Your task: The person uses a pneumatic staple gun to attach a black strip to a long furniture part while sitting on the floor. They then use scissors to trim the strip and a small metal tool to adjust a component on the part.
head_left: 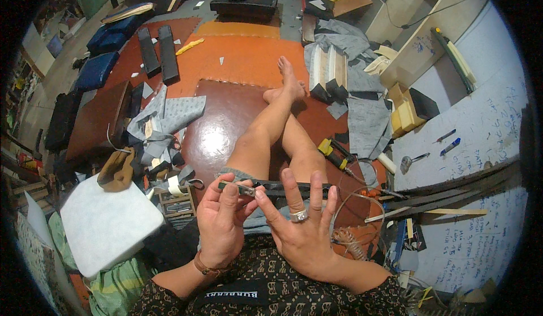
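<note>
My left hand (220,225), with a brown band at the wrist, pinches a small green tool with a metal end (248,190); its exact kind is unclear. Over my lap lies a narrow black strip (272,190), reaching rightward from beside the tool's metal end. My right hand (305,237), wearing a wide silver ring, has its fingers spread across that strip, and its leftmost visible fingertip is close to the metal end. The thumb of this hand is hidden. Both hands are above my outstretched bare legs (263,138).
A white foam pad (107,225) and grey fabric scraps (164,118) lie left. Yellow-handled pliers (334,155) rest on the sheeted floor beside my right leg. Long dark strips (464,183) and pens (449,147) lie on a white board, right. A black case (244,2) stands ahead.
</note>
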`<state>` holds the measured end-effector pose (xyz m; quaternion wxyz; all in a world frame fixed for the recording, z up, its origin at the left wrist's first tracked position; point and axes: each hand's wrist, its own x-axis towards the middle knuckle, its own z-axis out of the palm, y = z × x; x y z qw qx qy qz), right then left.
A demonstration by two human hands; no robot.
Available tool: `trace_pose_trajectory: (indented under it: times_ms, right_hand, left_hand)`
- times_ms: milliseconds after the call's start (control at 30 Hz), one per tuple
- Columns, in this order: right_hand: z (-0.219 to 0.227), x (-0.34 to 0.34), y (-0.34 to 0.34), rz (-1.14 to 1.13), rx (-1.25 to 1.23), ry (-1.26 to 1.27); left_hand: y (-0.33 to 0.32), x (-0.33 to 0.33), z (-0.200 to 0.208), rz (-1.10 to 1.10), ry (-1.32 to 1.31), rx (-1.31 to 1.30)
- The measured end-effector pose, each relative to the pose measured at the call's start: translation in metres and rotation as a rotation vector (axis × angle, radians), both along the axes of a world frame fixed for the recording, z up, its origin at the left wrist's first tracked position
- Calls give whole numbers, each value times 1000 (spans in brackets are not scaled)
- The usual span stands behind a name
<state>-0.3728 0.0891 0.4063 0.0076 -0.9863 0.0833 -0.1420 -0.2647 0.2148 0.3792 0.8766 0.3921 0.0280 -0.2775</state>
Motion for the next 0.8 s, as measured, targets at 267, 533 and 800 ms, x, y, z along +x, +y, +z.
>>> trace_pose_trajectory:
  times_ms: [267, 533, 800]
  right_hand:
    - [-4, -2, 1, 18, 26, 3]
    - [-10, -8, -2, 144, -112, 63]
    - [-14, -7, 0, 167, -169, 64]
  left_hand:
    - [4, 5, -8, -22, -33, 18]
    - [6, 24, 6, 76, -189, 37]
    - [10, 18, 14, -77, -110, 69]
